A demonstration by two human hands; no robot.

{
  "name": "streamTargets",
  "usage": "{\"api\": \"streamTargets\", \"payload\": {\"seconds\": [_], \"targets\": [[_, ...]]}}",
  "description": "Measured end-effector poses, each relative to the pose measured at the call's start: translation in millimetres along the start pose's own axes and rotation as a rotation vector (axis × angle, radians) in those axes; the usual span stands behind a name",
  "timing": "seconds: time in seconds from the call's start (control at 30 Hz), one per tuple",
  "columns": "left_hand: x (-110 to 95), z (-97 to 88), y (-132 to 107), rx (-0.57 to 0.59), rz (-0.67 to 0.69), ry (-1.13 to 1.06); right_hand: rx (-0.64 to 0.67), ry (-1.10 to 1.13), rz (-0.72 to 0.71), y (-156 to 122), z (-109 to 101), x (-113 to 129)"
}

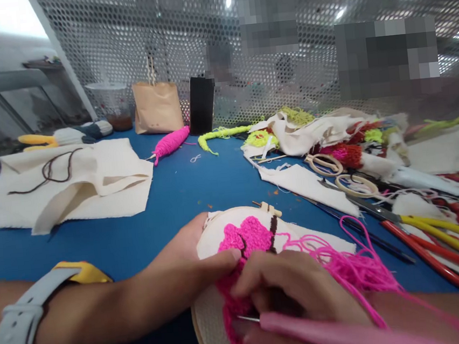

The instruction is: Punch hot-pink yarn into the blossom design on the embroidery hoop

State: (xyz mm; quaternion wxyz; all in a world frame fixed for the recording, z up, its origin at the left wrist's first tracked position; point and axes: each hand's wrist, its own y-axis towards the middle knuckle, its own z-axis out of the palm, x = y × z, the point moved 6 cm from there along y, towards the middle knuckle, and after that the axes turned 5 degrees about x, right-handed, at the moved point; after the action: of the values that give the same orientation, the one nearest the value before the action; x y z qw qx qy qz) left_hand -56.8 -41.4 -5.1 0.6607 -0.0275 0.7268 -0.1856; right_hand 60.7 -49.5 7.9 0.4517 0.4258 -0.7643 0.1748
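A round embroidery hoop [212,325] with cream cloth lies at the near edge of the blue table [183,192]. Fluffy pink yarn stitching [247,236] covers part of the cloth, with a dark brown line beside it. My left hand [189,262] grips the hoop's left rim, thumb pressed on the pink stitching. My right hand [293,290] is closed round a pink punch needle [330,332], its metal tip touching the pink stitching. Loose pink yarn [356,268] trails over my right wrist. A white watch [14,339] is on my left wrist.
Cream cloth pieces [72,182] lie at the left. A pink yarn skein [170,142], yellow-green yarn [220,135], a paper bag [157,107] and a black phone [201,105] stand at the back. Scissors [369,210], small hoops [326,164] and red and yellow tools [443,248] crowd the right.
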Motion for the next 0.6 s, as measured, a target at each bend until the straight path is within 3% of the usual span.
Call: {"api": "streamTargets", "payload": {"seconds": [0.03, 0.1, 0.17, 0.37, 0.6], "targets": [[1.0, -0.1, 0.7, 0.007, 0.000, -0.006, -0.065, 0.109, -0.003, -0.1, -6.4, -0.6], [2.7, 0.2, 2.0, 0.042, 0.024, -0.023, -0.055, 0.223, 0.020, 2.2, -11.7, -1.6], [5.4, 0.0, 2.7, 0.077, 0.037, -0.024, 0.021, 0.191, 0.060, 5.3, -13.3, -2.0], [6.6, -1.6, 1.4, 0.106, 0.029, -0.039, 0.063, 0.083, 0.074, 8.8, -18.1, -6.3], [1.2, 1.2, 0.0, 0.130, 0.066, -0.091, 0.012, 0.071, 0.016, 2.9, -15.0, -7.8]]}}
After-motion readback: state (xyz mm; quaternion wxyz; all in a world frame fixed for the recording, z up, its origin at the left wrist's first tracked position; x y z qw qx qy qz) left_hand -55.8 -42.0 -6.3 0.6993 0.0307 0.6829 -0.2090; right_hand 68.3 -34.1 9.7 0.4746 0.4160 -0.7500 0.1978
